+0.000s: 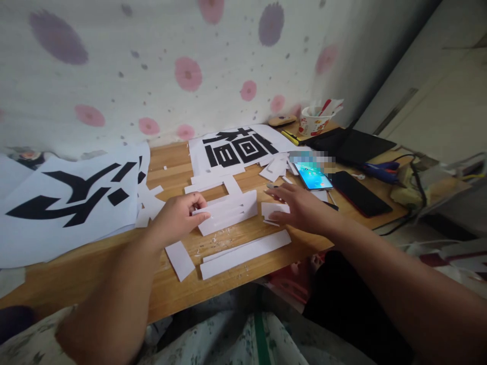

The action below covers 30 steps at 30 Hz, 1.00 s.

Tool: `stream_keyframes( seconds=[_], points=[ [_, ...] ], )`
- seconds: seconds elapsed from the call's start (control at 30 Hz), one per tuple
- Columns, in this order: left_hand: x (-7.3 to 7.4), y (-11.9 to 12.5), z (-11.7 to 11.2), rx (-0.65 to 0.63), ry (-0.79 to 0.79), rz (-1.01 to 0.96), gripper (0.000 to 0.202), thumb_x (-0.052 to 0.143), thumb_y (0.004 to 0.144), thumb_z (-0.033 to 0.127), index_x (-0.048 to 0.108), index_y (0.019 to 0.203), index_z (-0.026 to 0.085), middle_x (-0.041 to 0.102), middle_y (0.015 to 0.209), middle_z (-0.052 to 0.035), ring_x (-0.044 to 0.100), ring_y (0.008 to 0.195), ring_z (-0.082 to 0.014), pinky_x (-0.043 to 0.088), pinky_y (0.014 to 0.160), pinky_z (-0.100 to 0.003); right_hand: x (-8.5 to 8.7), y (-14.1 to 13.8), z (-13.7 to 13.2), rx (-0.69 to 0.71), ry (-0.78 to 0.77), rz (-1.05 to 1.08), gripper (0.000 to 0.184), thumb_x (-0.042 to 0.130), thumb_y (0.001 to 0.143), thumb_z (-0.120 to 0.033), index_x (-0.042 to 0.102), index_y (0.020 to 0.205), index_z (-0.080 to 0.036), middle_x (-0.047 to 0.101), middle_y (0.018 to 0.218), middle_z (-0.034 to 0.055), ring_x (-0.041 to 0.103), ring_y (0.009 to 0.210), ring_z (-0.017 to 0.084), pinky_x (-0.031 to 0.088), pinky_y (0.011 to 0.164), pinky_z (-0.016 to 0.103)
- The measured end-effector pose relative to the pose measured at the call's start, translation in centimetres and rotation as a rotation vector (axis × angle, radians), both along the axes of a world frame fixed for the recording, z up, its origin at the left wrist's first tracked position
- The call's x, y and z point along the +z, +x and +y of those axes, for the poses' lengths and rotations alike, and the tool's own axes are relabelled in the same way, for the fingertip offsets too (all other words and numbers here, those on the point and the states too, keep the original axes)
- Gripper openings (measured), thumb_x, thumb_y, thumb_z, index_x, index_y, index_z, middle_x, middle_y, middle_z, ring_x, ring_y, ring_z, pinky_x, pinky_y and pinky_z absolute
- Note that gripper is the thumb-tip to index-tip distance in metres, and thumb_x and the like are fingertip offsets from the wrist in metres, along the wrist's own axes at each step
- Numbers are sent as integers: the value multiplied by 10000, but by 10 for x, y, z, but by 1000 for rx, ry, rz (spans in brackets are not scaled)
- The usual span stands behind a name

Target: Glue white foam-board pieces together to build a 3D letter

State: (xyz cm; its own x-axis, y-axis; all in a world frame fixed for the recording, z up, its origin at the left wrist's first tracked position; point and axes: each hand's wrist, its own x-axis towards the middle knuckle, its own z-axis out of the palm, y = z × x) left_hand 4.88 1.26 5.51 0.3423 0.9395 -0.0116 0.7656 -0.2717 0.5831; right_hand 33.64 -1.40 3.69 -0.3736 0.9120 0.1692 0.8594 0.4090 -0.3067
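My left hand [177, 218] is curled, its thumb and fingers pinching the left edge of a cut white paper piece [232, 213] that lies on the wooden desk [114, 263]. My right hand [300, 208] lies flat with fingers stretched out over a small stack of white paper scraps [272, 212]. Long white paper strips [245, 253] lie nearer the desk's front edge, and a short white strip [179, 259] sits beside them.
A large sheet with a bold black character [72, 195] covers the desk's left. Another printed sheet [241, 147] lies at the back. A lit phone [314, 176], a dark phone [359, 192], a black tablet [350, 144], a cup [314, 121] and cables [414, 182] crowd the right.
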Motion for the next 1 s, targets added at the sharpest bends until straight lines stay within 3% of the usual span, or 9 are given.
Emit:
stream_keyframes(
  seconds=[0.13, 0.27, 0.47, 0.7, 1.0],
  points=[
    [2, 0, -2, -73, 24, 63, 159, 560, 711, 358, 518, 690, 206, 494, 598, 45, 439, 557, -126, 327, 547, -253, -5, -22, -4, 67, 92, 217, 448, 555, 837, -215, 503, 1271, -119, 597, 1051, 133, 595, 686, 147, 501, 709, 321],
    [-1, -6, 0, -144, -25, 67, 174, 580, 701, 363, 510, 695, 204, 542, 652, 29, 483, 600, -139, 353, 562, -252, -14, -30, -3, 145, 180, 223, 370, 489, 880, -178, 552, 1243, -132, 636, 976, 124, 619, 804, 186, 508, 761, 348],
    [-6, -26, 10, -260, -272, -10, 172, 646, 662, 336, 563, 716, 195, 595, 703, 24, 552, 672, -150, 407, 619, -254, -26, -28, 0, 140, 299, 206, 327, 449, 913, -199, 582, 1209, -160, 673, 1001, 112, 644, 867, 195, 524, 772, 341],
    [-12, -31, 14, -217, -283, -199, 190, 693, 627, 339, 580, 613, 187, 585, 631, 21, 529, 629, -140, 389, 608, -250, -22, -31, -2, 94, 293, 205, 318, 447, 907, -187, 603, 1184, -178, 684, 1035, 106, 650, 923, 215, 519, 806, 353],
    [-17, -25, 13, -232, -274, -57, 113, 687, 629, 287, 628, 623, 191, 634, 640, 15, 569, 655, -174, 386, 608, -250, -21, -32, -4, 85, 263, 202, 312, 443, 912, -203, 608, 1175, -180, 681, 1067, 103, 643, 961, 214, 504, 838, 352]
  ],
)
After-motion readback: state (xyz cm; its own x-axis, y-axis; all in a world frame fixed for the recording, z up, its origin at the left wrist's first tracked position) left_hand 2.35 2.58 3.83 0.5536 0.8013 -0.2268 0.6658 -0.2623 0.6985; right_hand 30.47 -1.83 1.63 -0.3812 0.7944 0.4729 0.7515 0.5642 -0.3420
